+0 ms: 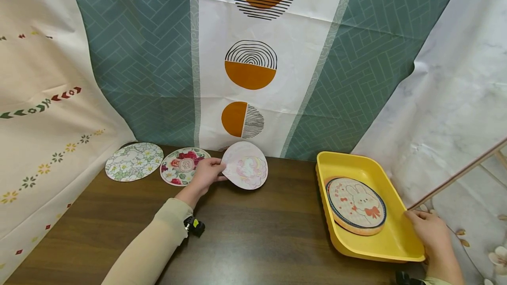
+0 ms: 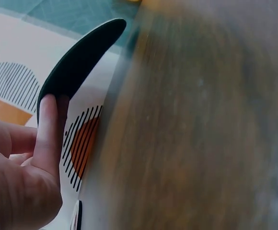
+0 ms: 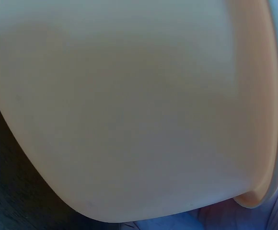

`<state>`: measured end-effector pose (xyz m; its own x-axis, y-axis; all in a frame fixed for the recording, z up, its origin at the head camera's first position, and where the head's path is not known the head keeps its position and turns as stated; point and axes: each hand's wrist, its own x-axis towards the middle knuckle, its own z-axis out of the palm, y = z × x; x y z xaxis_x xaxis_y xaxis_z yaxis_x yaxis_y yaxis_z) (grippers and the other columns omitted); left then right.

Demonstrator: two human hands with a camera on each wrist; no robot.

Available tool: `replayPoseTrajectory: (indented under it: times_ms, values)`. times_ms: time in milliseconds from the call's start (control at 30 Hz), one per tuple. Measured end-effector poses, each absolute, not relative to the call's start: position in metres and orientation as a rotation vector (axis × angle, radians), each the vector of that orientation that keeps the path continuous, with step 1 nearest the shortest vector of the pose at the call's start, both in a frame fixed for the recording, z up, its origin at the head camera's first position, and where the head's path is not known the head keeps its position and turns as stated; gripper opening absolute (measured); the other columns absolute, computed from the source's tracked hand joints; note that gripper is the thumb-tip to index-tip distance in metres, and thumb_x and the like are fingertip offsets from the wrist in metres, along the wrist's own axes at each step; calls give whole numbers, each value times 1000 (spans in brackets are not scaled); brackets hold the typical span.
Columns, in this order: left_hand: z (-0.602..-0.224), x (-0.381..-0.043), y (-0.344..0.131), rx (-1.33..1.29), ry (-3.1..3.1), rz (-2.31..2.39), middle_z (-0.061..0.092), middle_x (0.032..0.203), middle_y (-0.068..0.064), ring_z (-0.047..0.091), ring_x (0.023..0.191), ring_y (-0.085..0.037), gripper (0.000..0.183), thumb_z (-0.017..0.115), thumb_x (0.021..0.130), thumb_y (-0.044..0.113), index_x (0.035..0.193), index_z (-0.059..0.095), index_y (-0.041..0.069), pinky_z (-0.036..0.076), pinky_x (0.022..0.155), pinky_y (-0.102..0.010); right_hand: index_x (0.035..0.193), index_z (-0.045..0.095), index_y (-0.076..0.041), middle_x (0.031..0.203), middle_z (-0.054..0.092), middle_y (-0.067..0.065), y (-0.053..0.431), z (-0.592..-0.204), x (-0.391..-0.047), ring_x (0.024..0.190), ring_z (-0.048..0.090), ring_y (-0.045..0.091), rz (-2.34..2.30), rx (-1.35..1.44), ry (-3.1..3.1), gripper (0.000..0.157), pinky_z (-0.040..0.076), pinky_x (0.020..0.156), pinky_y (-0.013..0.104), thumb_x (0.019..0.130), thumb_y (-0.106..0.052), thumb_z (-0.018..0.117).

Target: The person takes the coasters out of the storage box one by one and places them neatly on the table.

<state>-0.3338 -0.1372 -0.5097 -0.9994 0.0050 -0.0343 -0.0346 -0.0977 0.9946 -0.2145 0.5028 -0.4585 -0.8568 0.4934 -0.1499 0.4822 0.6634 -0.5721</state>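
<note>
My left hand (image 1: 207,174) pinches a round coaster (image 1: 245,166) by its left edge, just above the back of the table. The coaster has a pale face with a pink and yellow drawing, and its dark underside shows in the left wrist view. A flowered red coaster (image 1: 185,153) lies beside that hand, with a green and white one (image 1: 134,162) farther left. On the right, my right hand (image 1: 431,234) grips the rim of a yellow plastic bin (image 1: 392,243). Inside it lies a small stack of coasters, a rabbit coaster (image 1: 356,201) on top. The right wrist view shows only the bin's outer wall (image 3: 129,120) close up.
The dark wooden table (image 1: 253,241) stretches between the bin and my left arm. A patterned cloth (image 1: 158,56) hangs along its back edge. Pale cloths flank both sides, and a thin rod (image 1: 455,177) slants behind the bin at the right.
</note>
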Motion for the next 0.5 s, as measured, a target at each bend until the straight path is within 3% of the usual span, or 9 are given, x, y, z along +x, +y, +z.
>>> replayPoseTrajectory:
  times_ms: [233, 467, 500]
  values:
    - [-510, -335, -146, -66, 2121, 2230, 66, 117, -24, 76, 85, -15, 31, 61, 111, -1, 135, 63, -20, 67, 79, -33, 144, 52, 22, 146, 43, 47, 503, -458, -215, 124, 53, 60, 955, -839, -2852, 69, 52, 103, 69, 114, -40, 52]
    - [-510, -334, -153, -129, 2197, 2137, 66, 117, -26, 76, 81, -15, 33, 61, 110, 0, 135, 64, -22, 67, 76, -31, 143, 52, 23, 145, 44, 48, 503, -457, -214, 123, 53, 60, 944, -828, -2864, 68, 52, 102, 69, 113, -38, 53]
    - [-509, -334, -154, -133, 2207, 2120, 67, 117, -26, 76, 81, -15, 33, 61, 110, 0, 135, 63, -22, 67, 76, -31, 143, 52, 23, 150, 42, 48, 502, -457, -214, 129, 51, 61, 943, -827, -2867, 68, 51, 104, 69, 113, -38, 53]
